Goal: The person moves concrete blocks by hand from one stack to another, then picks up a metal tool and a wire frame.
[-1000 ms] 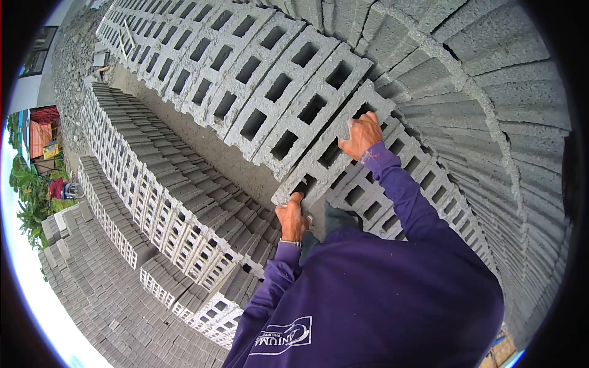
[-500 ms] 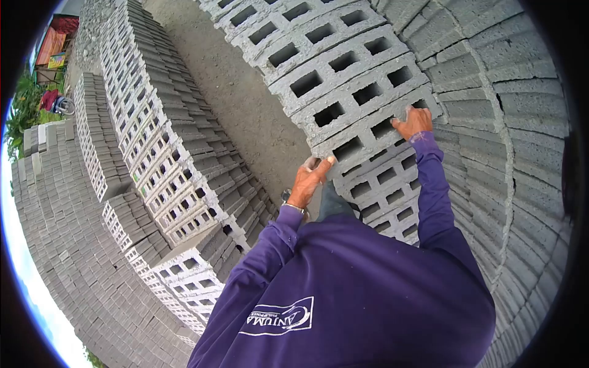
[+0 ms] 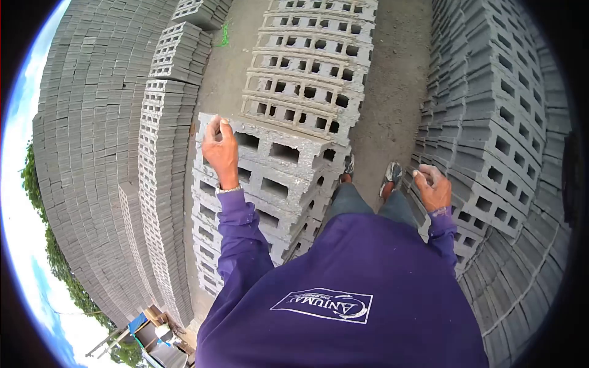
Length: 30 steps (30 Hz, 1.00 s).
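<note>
My left hand [image 3: 222, 153] is at the left end of a grey hollow concrete block [image 3: 300, 138], the top one on a stack. Its fingers and thumb are curled together over the block's end; the exact grip is partly hidden by the hand itself. Lower blocks [image 3: 276, 204] of the same stack show beneath. Off to the right, my right hand [image 3: 434, 187] hangs in the air with fingers half bent, thumb apart and nothing between them. Behind it stands another concrete block stack [image 3: 491, 159].
Beyond the near stack runs a long row of hollow blocks [image 3: 307, 61]. A dirt aisle [image 3: 392, 73] lies between rows, with my shoes [image 3: 391, 175] in it. Tall block walls [image 3: 92, 122] fill the left. A small shelter [image 3: 159, 340] stands at lower left.
My body and view have turned toward the left stack. Both hands have left the block they touched on the other stack; the left is now at another block, the right in the air.
</note>
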{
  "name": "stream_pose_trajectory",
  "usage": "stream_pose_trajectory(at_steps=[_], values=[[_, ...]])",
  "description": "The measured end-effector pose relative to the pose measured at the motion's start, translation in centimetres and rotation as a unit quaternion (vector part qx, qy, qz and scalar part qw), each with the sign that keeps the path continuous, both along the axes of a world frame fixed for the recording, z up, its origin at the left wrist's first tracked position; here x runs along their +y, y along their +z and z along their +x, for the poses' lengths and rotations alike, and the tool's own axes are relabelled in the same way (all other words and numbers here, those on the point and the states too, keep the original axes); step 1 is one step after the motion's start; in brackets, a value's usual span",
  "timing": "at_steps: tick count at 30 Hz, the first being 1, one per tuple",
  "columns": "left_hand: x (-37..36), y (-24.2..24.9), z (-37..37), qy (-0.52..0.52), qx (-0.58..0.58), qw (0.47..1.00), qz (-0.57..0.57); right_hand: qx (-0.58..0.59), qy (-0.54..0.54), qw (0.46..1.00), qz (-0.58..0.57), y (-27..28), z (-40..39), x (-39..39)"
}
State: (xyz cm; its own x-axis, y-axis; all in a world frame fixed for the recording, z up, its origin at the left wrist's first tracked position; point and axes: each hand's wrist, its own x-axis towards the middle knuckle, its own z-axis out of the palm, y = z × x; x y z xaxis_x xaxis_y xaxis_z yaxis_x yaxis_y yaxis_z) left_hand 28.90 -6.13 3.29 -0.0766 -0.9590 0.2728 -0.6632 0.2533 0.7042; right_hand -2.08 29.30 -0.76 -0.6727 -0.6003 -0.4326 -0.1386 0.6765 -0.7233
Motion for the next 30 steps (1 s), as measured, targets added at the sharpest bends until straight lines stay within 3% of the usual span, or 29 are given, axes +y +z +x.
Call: stream_pose_trajectory(at_steps=[2,3,5,6,8,10,12,15,18,19,21,24,26,30], values=[[-5.8,0.0,5.1,0.024,-0.078,0.994,-0.079,-0.067,0.083,0.994,-0.035,0.2,4.5,-5.5],[-8.2,-0.6,7.4,0.028,-0.078,0.994,-0.070,-0.088,0.100,0.990,-0.039,0.3,6.6,-7.6],[-12.4,-2.1,10.4,-0.029,-0.305,0.951,0.032,-0.088,0.149,0.984,-0.041,-1.2,9.7,-11.1],[-13.9,-2.7,10.9,-0.030,-0.300,0.953,0.035,-0.068,0.179,0.981,-0.040,-2.3,10.9,-12.4],[-16.0,-3.5,11.4,-0.094,-0.388,0.858,0.322,-0.107,0.208,0.972,-0.004,-2.5,12.3,-14.5],[-17.6,-5.6,12.3,-0.102,-0.380,0.865,0.312,-0.147,0.225,0.963,0.027,-2.3,13.1,-16.4],[-17.7,-6.4,12.4,-0.129,-0.277,0.890,0.337,-0.199,0.283,0.931,0.114,-1.0,13.5,-17.6],[-17.5,-6.9,13.1,-0.095,-0.247,0.909,0.322,-0.178,0.196,0.962,0.066,-3.4,16.2,-16.8],[-16.1,-4.2,11.9,-0.155,-0.198,0.928,0.274,-0.232,0.154,0.959,0.062,-2.5,16.0,-16.2],[-14.5,-1.3,9.8,-0.151,-0.223,0.914,0.302,-0.206,0.086,0.974,0.043,-2.7,16.6,-15.5],[-11.8,3.0,7.0,-0.156,-0.282,0.907,0.272,-0.270,0.052,0.956,0.106,0.4,15.0,-14.9],[-9.1,6.1,4.6,-0.180,-0.318,0.909,0.200,-0.243,-0.083,0.965,0.050,-3.3,15.8,-12.4],[-6.4,8.4,2.4,-0.145,-0.441,0.884,0.050,-0.238,-0.119,0.963,0.027,-3.6,14.8,-10.1],[2.0,11.9,-4.5,-0.178,-0.442,0.879,0.001,-0.244,-0.170,0.955,0.017,-2.0,11.8,-4.0]])
